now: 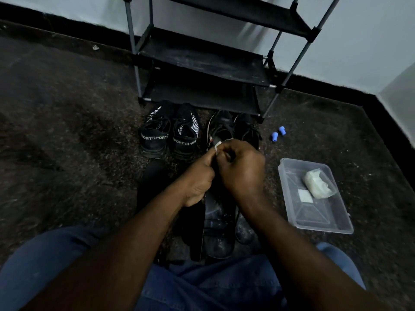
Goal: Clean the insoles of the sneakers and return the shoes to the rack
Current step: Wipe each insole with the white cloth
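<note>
head view shows our insole lying lengthwise from near to far, its far end lifted between our hands, its near end by our lap. another insole lies just right of it and a darker one to the left. two sneaker pairs stand beyond, toes toward the rack. a plastic tray with a white wad sits to the right, two blue caps farther off. our left hand is curled around the insole's edge. our right hand is fisted, pinching a small white scrap at the tip, knuckles up.
</note>
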`<state>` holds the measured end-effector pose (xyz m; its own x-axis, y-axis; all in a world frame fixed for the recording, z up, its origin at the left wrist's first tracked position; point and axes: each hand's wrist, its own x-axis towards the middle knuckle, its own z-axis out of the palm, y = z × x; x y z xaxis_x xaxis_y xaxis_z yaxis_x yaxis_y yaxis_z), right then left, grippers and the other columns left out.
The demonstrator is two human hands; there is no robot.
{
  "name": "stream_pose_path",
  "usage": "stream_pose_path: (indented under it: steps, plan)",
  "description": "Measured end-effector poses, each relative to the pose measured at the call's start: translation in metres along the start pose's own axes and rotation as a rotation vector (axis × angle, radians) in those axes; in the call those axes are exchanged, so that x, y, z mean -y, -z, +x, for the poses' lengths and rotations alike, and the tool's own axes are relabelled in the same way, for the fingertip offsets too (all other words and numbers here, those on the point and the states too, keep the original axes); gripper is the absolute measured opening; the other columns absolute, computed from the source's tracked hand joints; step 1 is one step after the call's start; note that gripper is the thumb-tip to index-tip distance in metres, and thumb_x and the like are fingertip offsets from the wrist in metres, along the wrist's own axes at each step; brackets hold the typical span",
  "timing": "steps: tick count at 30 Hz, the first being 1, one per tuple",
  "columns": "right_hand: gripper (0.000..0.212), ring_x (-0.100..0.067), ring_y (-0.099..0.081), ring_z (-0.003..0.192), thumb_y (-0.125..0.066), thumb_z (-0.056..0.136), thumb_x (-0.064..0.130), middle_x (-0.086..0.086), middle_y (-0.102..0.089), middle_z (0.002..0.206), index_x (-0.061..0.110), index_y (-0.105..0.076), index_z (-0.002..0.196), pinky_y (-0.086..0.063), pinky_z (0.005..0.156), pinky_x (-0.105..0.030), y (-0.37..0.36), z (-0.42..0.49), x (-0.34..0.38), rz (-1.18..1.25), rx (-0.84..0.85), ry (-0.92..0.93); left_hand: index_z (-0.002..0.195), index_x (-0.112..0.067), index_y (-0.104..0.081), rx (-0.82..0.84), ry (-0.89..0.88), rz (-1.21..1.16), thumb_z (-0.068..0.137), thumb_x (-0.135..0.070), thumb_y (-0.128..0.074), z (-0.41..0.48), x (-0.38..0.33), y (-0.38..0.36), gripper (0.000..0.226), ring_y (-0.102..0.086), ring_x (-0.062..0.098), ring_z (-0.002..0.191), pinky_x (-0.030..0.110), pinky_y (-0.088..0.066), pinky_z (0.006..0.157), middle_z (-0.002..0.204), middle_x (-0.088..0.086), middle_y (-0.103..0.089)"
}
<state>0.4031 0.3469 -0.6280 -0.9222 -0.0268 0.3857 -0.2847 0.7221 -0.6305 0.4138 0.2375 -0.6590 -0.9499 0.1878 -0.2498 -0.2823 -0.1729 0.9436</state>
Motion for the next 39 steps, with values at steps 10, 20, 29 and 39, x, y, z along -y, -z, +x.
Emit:
stream_pose_path:
  steps: [10, 20, 29, 39]
  plan:
    - [0.015, -0.012, -0.066, 0.079, -0.067, 0.084, 0.017, 0.002, -0.072, 0.089, 0.023, -0.076, 0.095, -0.055, 0.072, -0.032, 0.003, 0.013, -0.002, -0.007, -0.049, -0.044, 0.148, -0.023, -0.048, 0.012, -0.061, -0.044, 0.072, 0.033, -0.031, 0.000, -0.004, 0.000, 0.096, -0.056, 0.004, 0.131, 0.017, -0.049, 0.097, 0.139, -0.008, -0.063]
    - [0.010, -0.018, -0.063, 0.079, -0.069, 0.085, 0.017, -0.003, -0.070, 0.090, 0.018, -0.075, 0.092, -0.048, 0.069, -0.029, 0.003, 0.013, 0.006, -0.088, -0.054, 0.058, 0.150, -0.014, -0.048, -0.036, -0.092, -0.059, 0.075, 0.031, -0.030, 0.003, -0.004, 0.000, 0.089, -0.058, 0.012, 0.130, 0.025, -0.049, 0.104, 0.141, 0.005, -0.063]
    - [0.015, -0.014, -0.062, 0.084, -0.069, 0.083, 0.012, -0.001, -0.071, 0.094, 0.017, -0.076, 0.095, -0.040, 0.073, -0.017, 0.004, 0.018, 0.007, -0.083, -0.054, 0.066, 0.151, -0.014, -0.045, -0.064, -0.109, -0.080, 0.075, 0.033, -0.028, 0.003, -0.008, -0.001, 0.092, -0.058, 0.001, 0.127, 0.015, -0.049, 0.094, 0.139, -0.005, -0.063]
    - [0.013, -0.014, -0.064, 0.080, -0.067, 0.085, 0.014, -0.001, -0.071, 0.092, 0.018, -0.076, 0.094, -0.051, 0.073, -0.028, 0.009, 0.019, -0.003, -0.073, -0.067, 0.050, 0.154, -0.016, -0.043, -0.031, -0.134, -0.144, 0.075, 0.031, -0.033, 0.004, -0.009, 0.003, 0.092, -0.052, 0.008, 0.137, 0.021, -0.048, 0.101, 0.147, -0.005, -0.058]
